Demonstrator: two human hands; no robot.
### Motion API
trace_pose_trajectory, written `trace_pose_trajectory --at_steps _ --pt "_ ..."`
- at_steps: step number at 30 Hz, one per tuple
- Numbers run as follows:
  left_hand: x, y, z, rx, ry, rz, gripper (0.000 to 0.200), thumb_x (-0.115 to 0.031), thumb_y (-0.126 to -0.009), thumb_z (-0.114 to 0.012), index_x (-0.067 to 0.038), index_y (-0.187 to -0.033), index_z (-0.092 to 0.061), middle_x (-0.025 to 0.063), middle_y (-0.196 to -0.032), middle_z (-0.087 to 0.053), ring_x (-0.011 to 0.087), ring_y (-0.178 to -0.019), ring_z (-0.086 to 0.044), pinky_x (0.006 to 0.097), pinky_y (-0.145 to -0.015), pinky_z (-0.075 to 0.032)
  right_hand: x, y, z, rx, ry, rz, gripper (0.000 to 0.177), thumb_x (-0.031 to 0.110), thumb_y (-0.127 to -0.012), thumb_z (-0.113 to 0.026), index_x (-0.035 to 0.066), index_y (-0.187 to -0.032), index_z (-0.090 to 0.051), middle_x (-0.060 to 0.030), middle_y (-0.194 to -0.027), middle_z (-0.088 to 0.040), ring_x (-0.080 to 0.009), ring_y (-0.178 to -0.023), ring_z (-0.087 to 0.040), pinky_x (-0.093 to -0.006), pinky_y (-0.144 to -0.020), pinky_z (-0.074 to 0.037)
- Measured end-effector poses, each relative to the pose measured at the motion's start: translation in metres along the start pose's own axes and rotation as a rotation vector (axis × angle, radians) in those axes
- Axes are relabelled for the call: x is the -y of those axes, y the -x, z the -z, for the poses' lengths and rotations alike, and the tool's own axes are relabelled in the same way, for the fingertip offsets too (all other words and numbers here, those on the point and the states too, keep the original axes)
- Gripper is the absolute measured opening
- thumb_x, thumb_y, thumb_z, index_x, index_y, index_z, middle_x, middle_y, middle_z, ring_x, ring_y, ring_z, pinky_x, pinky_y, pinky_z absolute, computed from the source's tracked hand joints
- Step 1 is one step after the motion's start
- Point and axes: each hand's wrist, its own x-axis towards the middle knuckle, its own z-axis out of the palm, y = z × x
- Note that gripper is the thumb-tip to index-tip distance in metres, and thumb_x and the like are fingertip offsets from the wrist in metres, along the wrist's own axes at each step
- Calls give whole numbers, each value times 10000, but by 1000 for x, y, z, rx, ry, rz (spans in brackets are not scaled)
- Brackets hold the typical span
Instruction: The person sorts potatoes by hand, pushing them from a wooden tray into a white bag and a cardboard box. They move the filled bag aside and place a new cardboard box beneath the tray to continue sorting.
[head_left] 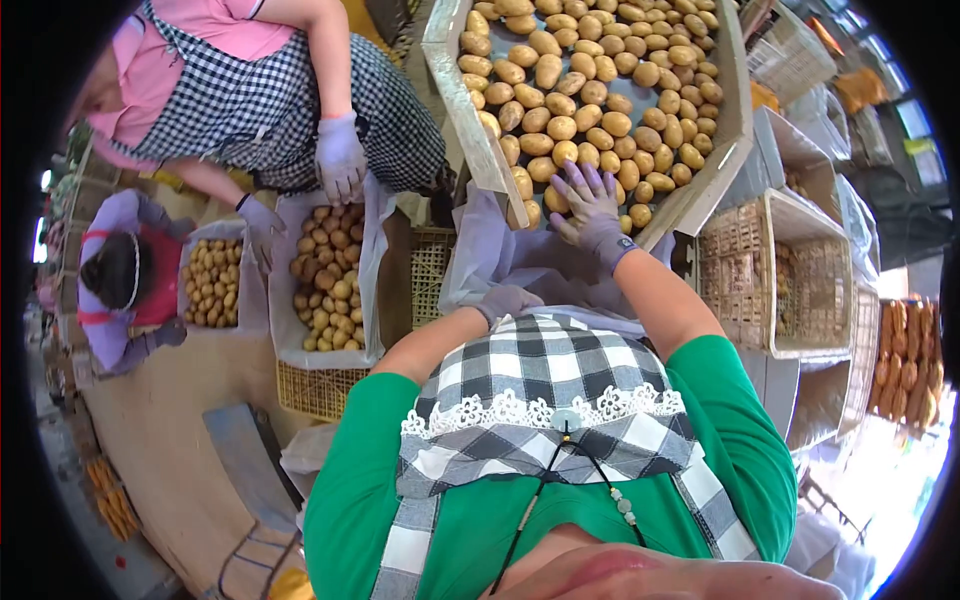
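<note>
My right hand (592, 210), in a light purple glove, lies with fingers spread on the potatoes (610, 135) at the lower mouth of a sloping wooden-sided chute (715, 185). Below that mouth hangs a pale purple plastic liner (480, 255), its near edge against my checked apron. My left hand (508, 302), also gloved, is at this near edge in front of my waist, its fingers closed over the plastic and partly hidden. The inside of the liner is mostly out of sight beneath my right arm.
To the left stands a lined crate of potatoes (330, 280), with a co-worker's gloved hands at its rim. Beyond it is another lined crate (212, 280), beside a second person crouching. Stacked plastic crates (735, 270) stand close on my right. A grey board (245, 455) lies behind on the left.
</note>
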Motion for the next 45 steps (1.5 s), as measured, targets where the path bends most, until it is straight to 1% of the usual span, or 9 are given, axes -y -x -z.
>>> trace_pose_trajectory --at_steps 7,11,12,18,28,31,35,40,45 --pt "5 12 46 -628 830 161 489 -119 -847 -552 -154 -1331 -487 98 -1219 -584 241 -996 -612 331 -816 -512 55 -45 -7 -15 -16 89 518 395 -847 -547 243 -1335 -461 -28 -1401 -435 -347 -1363 -289 -717 -1038 -74" --pt "-85 12 76 -344 1280 354 607 -201 -887 -582 -121 -1425 -312 94 -1272 -503 241 -1036 -572 375 -826 -521 -2 -37 75 497 -329 140 268 320 -829 -602 136 -1006 -680 -53 -1088 -648 -268 -1156 -540 -434 -1066 -315" --pt "-75 7 68 -324 1383 352 615 -251 -891 -590 -117 -1421 -308 97 -1269 -495 249 -1028 -575 379 -832 -519 -23 -36 84 81 -406 183 248 342 -812 -554 135 -822 -690 -45 -857 -656 -263 -875 -613 -379 -900 -433" --pt "-74 -22 51 -469 1470 415 782 -577 -867 -552 -100 -1413 -258 132 -1366 -358 322 -1211 -436 458 -996 -440 -174 -97 44 -335 -96 -1328 493 364 -866 -585 102 -1278 -519 -183 -1307 -450 -413 -1278 -339 -514 -1035 -337" --pt "-108 -22 75 -261 1898 36 1085 -840 -750 -300 -40 -1464 -136 191 -1469 -271 394 -1331 -323 550 -1085 -297 17 17 71 585 -90 196 741 475 -815 -581 190 -1445 -315 -88 -1521 -254 -395 -1382 -242 -715 -1015 -180" --pt "-122 -17 78 -339 1868 73 1096 -840 -741 -345 -43 -1463 -130 193 -1463 -276 400 -1333 -315 538 -1092 -291 -9 -27 96 966 -583 -370 522 414 -838 -585 202 -1308 -502 -115 -1410 -423 -352 -1317 -375 -527 -1060 -299" --pt "-97 -26 68 -443 2024 200 932 -702 -819 -488 -83 -1447 -185 149 -1404 -339 367 -1283 -375 543 -1085 -288 5 -56 68 59 -188 99 504 413 -852 -556 207 -1309 -508 -111 -1426 -401 -338 -1332 -350 -510 -1087 -273" --pt "-73 -24 61 -553 1735 405 487 -396 -871 -612 -134 -1251 -456 69 -1285 -431 284 -1181 -460 574 -1009 -328 2 -18 63 348 -55 294 572 405 -821 -591 240 -1355 -469 -101 -1485 -326 -342 -1368 -296 -488 -1130 -201" --pt "-88 -33 64 -588 1643 501 611 -379 -847 -651 -182 -1361 -385 55 -1384 -301 311 -1335 -256 646 -1014 -282 -128 -45 96 -196 -559 -477 391 200 -811 -684 9 -1139 -593 -151 -1039 -628 -274 -954 -600 -351 -850 -478"
